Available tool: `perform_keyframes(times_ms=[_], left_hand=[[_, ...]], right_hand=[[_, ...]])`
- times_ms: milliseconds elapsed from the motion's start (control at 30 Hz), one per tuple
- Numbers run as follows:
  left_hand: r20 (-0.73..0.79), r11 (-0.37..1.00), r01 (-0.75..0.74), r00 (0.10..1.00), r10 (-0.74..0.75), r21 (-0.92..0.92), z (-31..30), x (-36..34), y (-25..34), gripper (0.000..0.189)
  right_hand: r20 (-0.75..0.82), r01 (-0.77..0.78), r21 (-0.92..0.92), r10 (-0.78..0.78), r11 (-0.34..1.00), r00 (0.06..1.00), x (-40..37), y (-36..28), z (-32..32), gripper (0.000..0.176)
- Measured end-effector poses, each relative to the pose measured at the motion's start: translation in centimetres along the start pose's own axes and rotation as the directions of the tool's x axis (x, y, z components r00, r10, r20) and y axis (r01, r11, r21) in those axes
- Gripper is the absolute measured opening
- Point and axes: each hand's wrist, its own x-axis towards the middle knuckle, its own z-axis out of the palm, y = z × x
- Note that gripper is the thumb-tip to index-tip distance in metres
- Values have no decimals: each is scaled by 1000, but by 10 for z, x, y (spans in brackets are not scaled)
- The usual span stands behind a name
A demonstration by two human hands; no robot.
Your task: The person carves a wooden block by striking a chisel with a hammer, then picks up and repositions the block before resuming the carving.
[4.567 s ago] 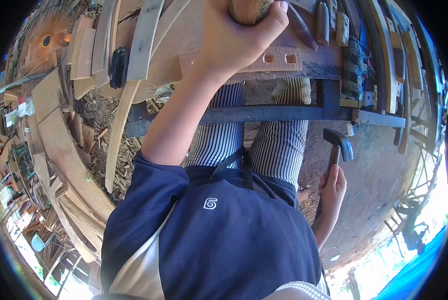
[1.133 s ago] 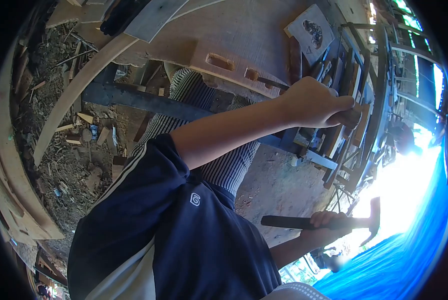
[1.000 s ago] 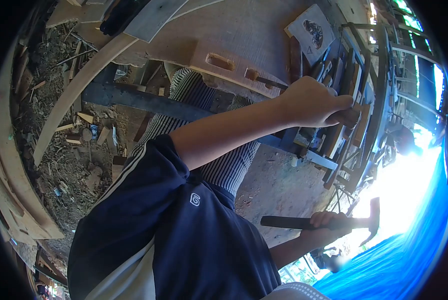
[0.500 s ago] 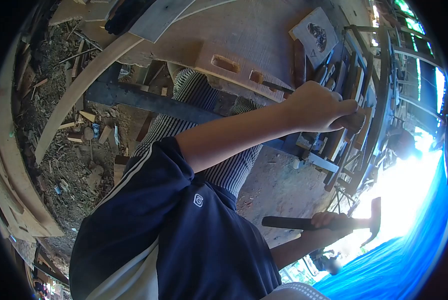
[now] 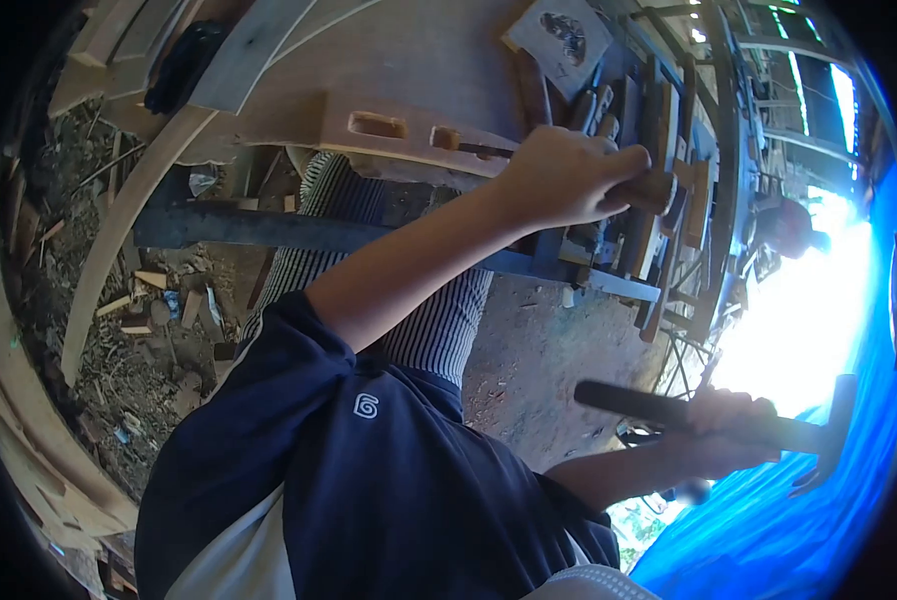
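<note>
My left hand (image 5: 559, 180) is wrapped round the wooden handle (image 5: 657, 192) of a chisel, whose dark blade (image 5: 484, 150) points into a mortise (image 5: 445, 137) in a wooden workpiece (image 5: 414, 150). A longer mortise (image 5: 378, 125) is cut beside it in the same piece. Out to the right, my right hand (image 5: 724, 435) grips a claw hammer (image 5: 634, 402) around its dark handle. The hammer head (image 5: 837, 430) is held in the air, well apart from the chisel.
The workpiece lies at the edge of a broad wooden board (image 5: 449, 60). A carved plaque (image 5: 559, 45) and several tools and wood strips (image 5: 649, 230) lie at right. A curved strip (image 5: 134, 230) hangs over scrap-strewn ground (image 5: 149, 350). A person (image 5: 784, 228) is beyond, near a blue tarp (image 5: 769, 520).
My right hand has swung the hammer outward, farther from the chisel. My left hand stays on the chisel, blade still at the mortise. The whole view has shifted, moving the bench leftward and up.
</note>
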Motion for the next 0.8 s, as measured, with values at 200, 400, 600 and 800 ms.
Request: perform_keyframes(times_ms=[200, 400, 600, 800], left_hand=[[57, 998, 59, 997, -58, -6, -1, -2, 1, 30], [-5, 998, 61, 998, -61, -21, -6, 0, -3, 32], [-15, 996, 74, 997, -75, -39, 0, -2, -2, 36], [-50, 989, 119, 991, -124, -90, 1, 0, -6, 38]], right_hand=[[-187, -346, -719, 311, 603, 932, -10, 41, 68, 34], [104, -303, 10, 300, 953, 948, 21, -16, 26, 38], [-160, -332, -819, 370, 468, 915, -10, 39, 84, 28], [117, -262, -110, 274, 959, 954, 23, -5, 5, 27]])
